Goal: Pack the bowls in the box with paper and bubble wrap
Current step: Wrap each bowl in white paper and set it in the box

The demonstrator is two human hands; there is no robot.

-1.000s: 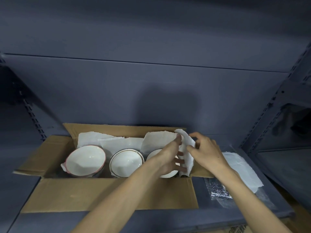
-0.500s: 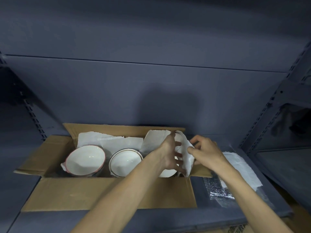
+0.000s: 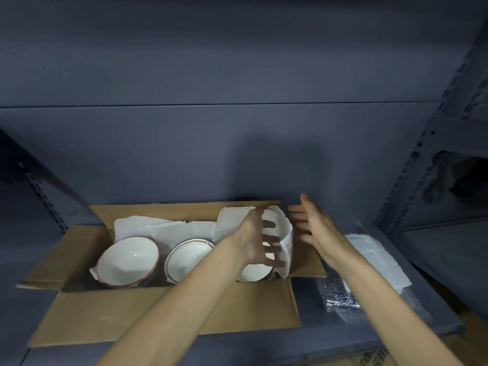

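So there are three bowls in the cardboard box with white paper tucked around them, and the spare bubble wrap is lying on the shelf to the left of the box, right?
Nearly. The head view shows three bowls in the cardboard box with white paper tucked around them, but the bubble wrap lies on the shelf to the right of the box, not the left.
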